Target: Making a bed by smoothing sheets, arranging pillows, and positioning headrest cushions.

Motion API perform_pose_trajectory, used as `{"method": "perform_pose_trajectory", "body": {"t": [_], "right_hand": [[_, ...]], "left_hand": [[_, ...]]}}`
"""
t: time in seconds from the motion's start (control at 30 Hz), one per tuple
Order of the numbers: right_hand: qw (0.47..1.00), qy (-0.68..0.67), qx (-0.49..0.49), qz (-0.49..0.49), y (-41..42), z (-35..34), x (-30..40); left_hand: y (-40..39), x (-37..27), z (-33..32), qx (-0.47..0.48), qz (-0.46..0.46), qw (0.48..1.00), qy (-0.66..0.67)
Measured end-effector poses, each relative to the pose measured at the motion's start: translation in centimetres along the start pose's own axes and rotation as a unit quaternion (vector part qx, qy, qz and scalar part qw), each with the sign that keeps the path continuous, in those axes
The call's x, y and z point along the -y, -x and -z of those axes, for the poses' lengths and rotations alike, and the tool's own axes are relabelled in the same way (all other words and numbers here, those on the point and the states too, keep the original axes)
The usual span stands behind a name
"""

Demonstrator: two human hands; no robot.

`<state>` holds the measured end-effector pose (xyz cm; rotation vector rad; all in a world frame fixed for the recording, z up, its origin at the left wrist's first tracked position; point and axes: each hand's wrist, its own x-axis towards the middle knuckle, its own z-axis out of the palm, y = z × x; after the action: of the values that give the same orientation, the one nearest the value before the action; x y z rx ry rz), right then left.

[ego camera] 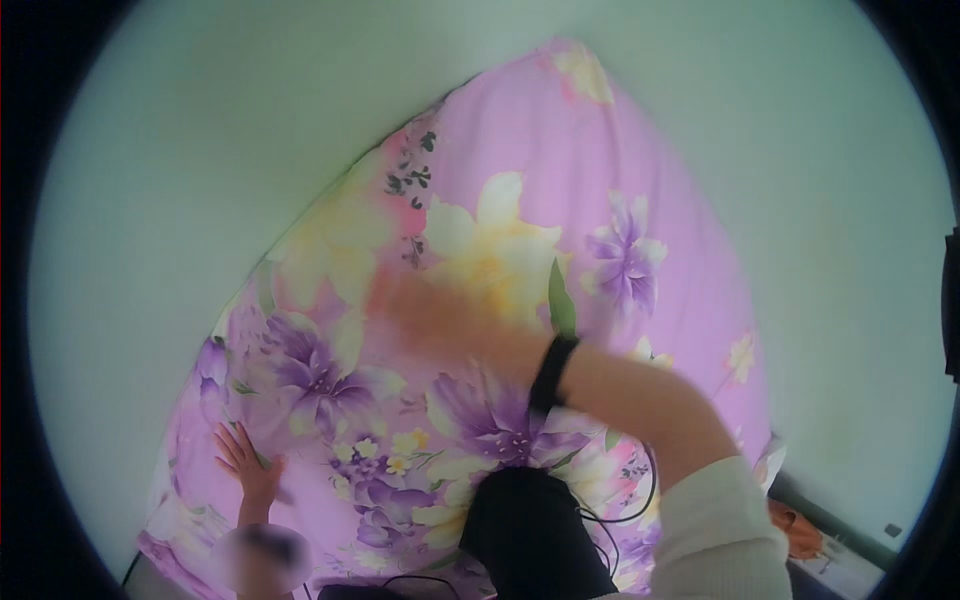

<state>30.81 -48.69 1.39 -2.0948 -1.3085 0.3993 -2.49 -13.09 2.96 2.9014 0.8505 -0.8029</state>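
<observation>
Before me a pink bed sheet [667, 225] with large purple, white and yellow flowers covers a bed in the corner of two walls. My left hand [249, 466] rests on the sheet at the lower left, palm down with its fingers spread, holding nothing. Part of that forearm is blurred out. My right hand [420, 307] reaches across the middle of the sheet. Motion blur hides its fingers, so I cannot tell whether it touches or grips the cloth. A black band [553, 375] circles the right wrist below a white sleeve [720, 529].
My black-clothed knee [529, 525] is on the sheet at the bottom. Thin black cables [651, 480] loop beside it. Pale walls [165, 195] border the bed. An orange-brown object [796, 529] and a white surface [847, 562] show at the lower right.
</observation>
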Motion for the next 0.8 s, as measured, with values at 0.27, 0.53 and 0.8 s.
{"method": "perform_pose_trajectory", "body": {"t": [0.27, 0.53, 0.8], "right_hand": [[0.820, 0.411, -0.219, -0.333, 4.7, 22.4, -19.7], [0.979, 0.137, 0.021, -0.149, 18.0, 7.6, 7.9], [0.863, 0.263, -0.122, -0.414, 23.3, 9.3, -2.5]], "left_hand": [[-0.8, -2.5, 0.8, 0.008, -0.020, 1.000, -0.013], [-0.3, -2.6, 3.5, 0.043, 0.004, 0.999, -0.001], [1.8, -29.4, 10.1, -0.038, -0.563, 0.825, 0.022]]}}
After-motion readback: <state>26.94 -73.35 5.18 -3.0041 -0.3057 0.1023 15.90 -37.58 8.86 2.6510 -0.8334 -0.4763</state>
